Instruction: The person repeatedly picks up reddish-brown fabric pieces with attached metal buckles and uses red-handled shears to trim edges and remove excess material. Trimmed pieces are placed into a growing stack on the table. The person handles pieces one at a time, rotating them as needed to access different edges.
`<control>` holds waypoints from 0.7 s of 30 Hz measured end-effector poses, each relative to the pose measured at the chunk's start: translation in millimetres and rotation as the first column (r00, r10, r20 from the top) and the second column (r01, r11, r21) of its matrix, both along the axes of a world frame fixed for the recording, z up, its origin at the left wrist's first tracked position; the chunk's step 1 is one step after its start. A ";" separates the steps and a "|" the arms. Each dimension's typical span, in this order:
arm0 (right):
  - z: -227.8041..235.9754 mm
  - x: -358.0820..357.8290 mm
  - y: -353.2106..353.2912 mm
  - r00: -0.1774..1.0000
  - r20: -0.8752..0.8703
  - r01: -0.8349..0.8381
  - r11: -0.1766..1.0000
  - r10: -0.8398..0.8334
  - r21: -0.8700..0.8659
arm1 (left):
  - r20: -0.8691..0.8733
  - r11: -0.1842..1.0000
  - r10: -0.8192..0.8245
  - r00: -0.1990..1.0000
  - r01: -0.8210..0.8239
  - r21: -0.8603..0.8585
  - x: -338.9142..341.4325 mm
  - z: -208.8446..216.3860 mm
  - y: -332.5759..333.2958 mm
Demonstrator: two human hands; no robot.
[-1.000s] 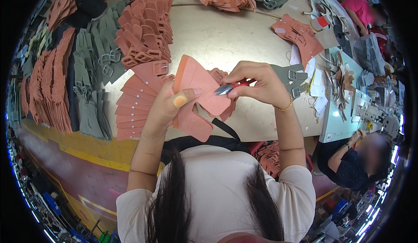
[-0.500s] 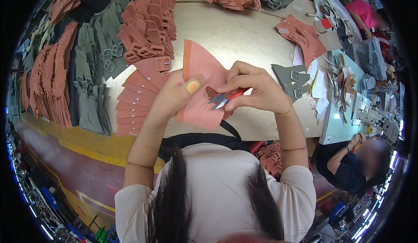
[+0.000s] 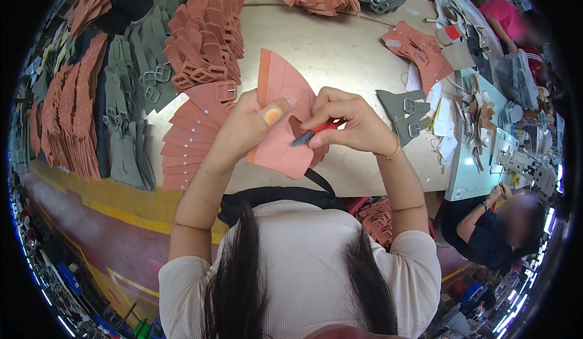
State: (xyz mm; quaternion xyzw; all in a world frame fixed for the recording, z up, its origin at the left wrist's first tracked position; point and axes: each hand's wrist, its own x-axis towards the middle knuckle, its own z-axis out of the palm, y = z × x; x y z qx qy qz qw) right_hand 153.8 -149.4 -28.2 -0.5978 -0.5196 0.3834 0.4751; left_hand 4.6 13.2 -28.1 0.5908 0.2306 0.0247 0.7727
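A salmon-pink leather piece (image 3: 280, 152) with an orange edge is held up over the table in front of me, bent in the middle. My left hand (image 3: 250, 126) is closed on its left side, thumb on top, with a round yellowish patch on the thumb. Red-handled thread snips (image 3: 303, 138) are gripped in my right hand (image 3: 355, 122), their dark blades lying against the leather beside a row of stitch holes. Fingers of my right hand also touch the leather's right part. The fingertips under the piece are hidden.
Fanned salmon leather pieces (image 3: 189, 137) lie left of my arm. Beyond them are stacked buckled salmon straps (image 3: 209, 32) and grey-green straps (image 3: 124, 145). At right lie a grey-green buckled piece (image 3: 404, 113), a salmon piece (image 3: 419, 50) and a thread cone (image 3: 461, 55). A co-worker (image 3: 486, 233) sits at lower right.
The snips have turned, and their blades, apart and shiny before, now look dark and together. The lower part of the leather has tilted slightly. Both hands keep their grips.
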 end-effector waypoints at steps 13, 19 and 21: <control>-7.0 8.6 4.6 0.997 0.065 -0.049 0.987 0.039 0.153 | 0.022 0.984 -0.090 0.996 0.086 0.153 15.1 -10.9 3.9; -10.2 19.5 -5.4 0.988 0.069 0.130 0.989 -0.134 0.069 | 0.046 0.960 -0.070 0.996 0.055 0.273 33.2 -13.4 12.1; -14.4 26.3 -14.5 0.952 0.047 0.293 0.946 -0.302 0.141 | 0.106 0.904 0.002 0.994 -0.047 0.426 45.3 -17.1 20.5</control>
